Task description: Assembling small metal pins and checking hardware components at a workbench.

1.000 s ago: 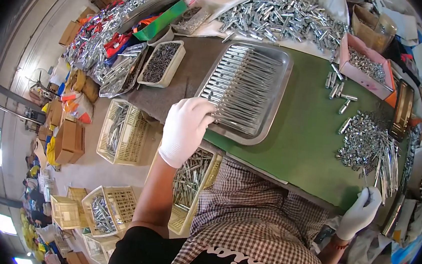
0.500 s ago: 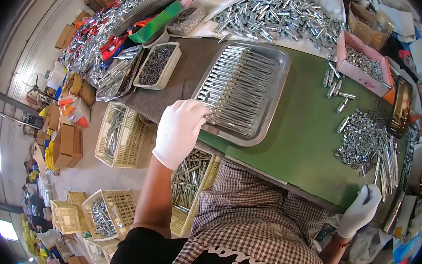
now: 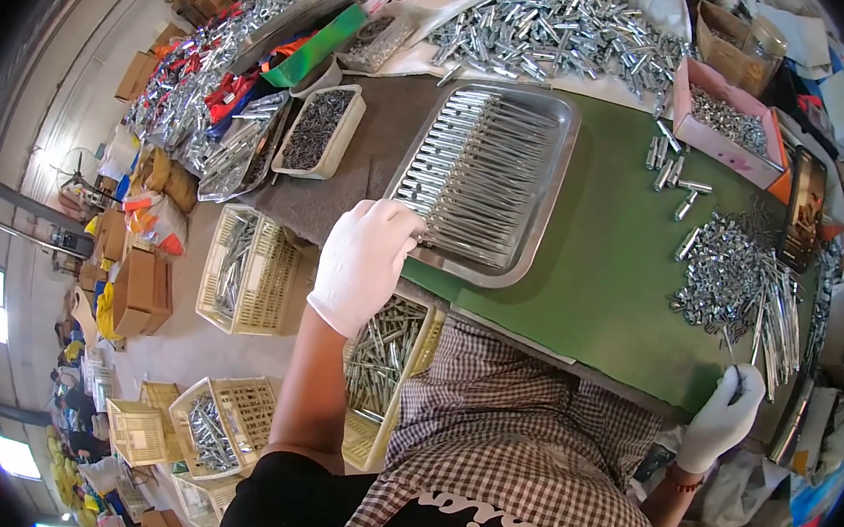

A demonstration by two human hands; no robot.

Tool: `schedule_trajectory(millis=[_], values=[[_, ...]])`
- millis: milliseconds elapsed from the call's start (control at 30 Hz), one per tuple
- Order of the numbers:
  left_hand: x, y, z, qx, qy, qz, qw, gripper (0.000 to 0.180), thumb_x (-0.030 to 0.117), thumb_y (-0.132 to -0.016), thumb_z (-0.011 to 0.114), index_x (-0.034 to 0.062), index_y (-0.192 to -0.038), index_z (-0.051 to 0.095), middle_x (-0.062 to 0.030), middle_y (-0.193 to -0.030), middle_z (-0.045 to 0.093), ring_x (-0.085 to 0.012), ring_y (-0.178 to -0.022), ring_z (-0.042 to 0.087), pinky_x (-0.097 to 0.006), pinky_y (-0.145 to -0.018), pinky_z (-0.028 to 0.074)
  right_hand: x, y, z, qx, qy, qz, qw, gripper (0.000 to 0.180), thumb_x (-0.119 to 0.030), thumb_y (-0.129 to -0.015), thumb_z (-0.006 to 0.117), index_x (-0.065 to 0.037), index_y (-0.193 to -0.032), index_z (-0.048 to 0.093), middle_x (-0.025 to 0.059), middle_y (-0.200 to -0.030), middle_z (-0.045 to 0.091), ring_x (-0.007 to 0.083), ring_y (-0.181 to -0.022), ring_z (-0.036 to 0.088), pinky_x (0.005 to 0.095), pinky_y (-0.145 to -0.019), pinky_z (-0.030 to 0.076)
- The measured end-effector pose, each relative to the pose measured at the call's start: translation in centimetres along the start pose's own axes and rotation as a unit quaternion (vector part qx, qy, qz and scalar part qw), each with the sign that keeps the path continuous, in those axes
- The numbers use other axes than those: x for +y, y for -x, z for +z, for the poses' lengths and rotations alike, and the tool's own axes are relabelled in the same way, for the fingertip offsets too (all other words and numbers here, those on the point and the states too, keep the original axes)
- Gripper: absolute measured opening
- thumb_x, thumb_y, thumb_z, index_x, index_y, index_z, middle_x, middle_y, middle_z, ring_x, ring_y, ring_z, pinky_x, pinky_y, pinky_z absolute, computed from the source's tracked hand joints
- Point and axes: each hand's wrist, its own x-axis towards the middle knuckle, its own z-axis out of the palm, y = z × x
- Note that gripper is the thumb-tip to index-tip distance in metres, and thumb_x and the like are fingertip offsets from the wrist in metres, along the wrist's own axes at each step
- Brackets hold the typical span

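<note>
- The left hand (image 3: 361, 268), in a white glove, is at the near-left corner of a metal tray (image 3: 561, 190), its fingers curled and drawn close together; I cannot tell whether they grip a piece.
- The tray lies on the left half of the worktop (image 3: 611, 280), close to its near edge.
- Inside the tray, slim metal rods (image 3: 498, 180) lie side by side in a long row, thicker ends to the left, thin shafts to the right.
- The right hand (image 3: 724, 421), also gloved, is at the near-right corner of the worktop, fingers bent with a narrow gap; a thin metal piece (image 3: 727, 342) meets the fingertips, and whether it is held I cannot tell.
- Just beyond that hand, toward the right edge, sits a pile of small metal parts (image 3: 724, 280), with a bundle of long rods (image 3: 780, 330) against it.
- Farther back are a few loose cylinders (image 3: 667, 170) and, by the far-right corner, a pink box (image 3: 728, 155) of small parts.
- A heap of cylinders (image 3: 552, 34) spreads along the far edge.
- Near the left edge stands a pale tub (image 3: 350, 135) of dark pieces.
</note>
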Motion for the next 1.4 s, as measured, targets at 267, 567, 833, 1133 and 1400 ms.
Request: schedule_trajectory(millis=[267,567,833,1133,1400], values=[[-0.9,0.6,0.7,0.035,0.063,-0.027,0.997,0.014,0.005,-0.091,0.063,0.0063,-0.102,0.072,-0.0111,-0.109,0.069,-0.0336,-0.103,0.064,-0.044,-0.091,0.052,-0.1,0.0,0.0,0.004,0.010,-0.012,1.000,0.012,-0.003,-0.099,0.066,0.002,-0.109,0.064,0.0132,-0.100,0.067,0.0256,-0.085,0.063,0.0344,-0.082,0.052],[-2.5,1.4,1.3,0.070,0.053,-0.102,0.991,0.011,0.015,-0.091,0.067,0.0066,-0.093,0.073,-0.0096,-0.100,0.072,-0.0327,-0.099,0.066,-0.043,-0.090,0.051,0.1,0.1,0.0,-0.001,0.003,0.002,1.000,0.012,-0.003,-0.100,0.066,0.002,-0.110,0.064,0.0138,-0.102,0.067,0.0260,-0.087,0.063,0.0349,-0.082,0.052],[-2.4,1.3,1.2,0.065,0.056,-0.120,0.989,0.013,0.015,-0.093,0.065,0.0070,-0.097,0.075,-0.0099,-0.101,0.074,-0.0322,-0.098,0.067,-0.042,-0.090,0.052,0.2,0.2,0.1,0.000,0.001,0.000,1.000,0.012,-0.003,-0.100,0.065,0.003,-0.111,0.064,0.0135,-0.103,0.067,0.0250,-0.088,0.063,0.0343,-0.083,0.052],[-2.0,1.3,1.2,0.096,0.053,-0.145,0.983,0.015,0.014,-0.095,0.065,0.0067,-0.103,0.075,-0.0107,-0.103,0.074,-0.0318,-0.100,0.068,-0.041,-0.090,0.053,0.1,0.2,0.0,0.012,0.011,-0.012,1.000,0.011,-0.003,-0.100,0.065,0.003,-0.110,0.064,0.0114,-0.100,0.066,0.0209,-0.083,0.061,0.0322,-0.079,0.053],[-1.9,1.2,1.2,0.072,0.040,-0.135,0.987,0.015,0.014,-0.091,0.068,0.0063,-0.101,0.075,-0.0107,-0.103,0.074,-0.0320,-0.100,0.068,-0.041,-0.090,0.053,0.0,0.3,0.1,0.002,0.000,0.020,1.000,0.012,-0.002,-0.099,0.066,0.003,-0.110,0.064,0.0126,-0.102,0.068,0.0239,-0.088,0.064,0.0337,-0.084,0.052]])
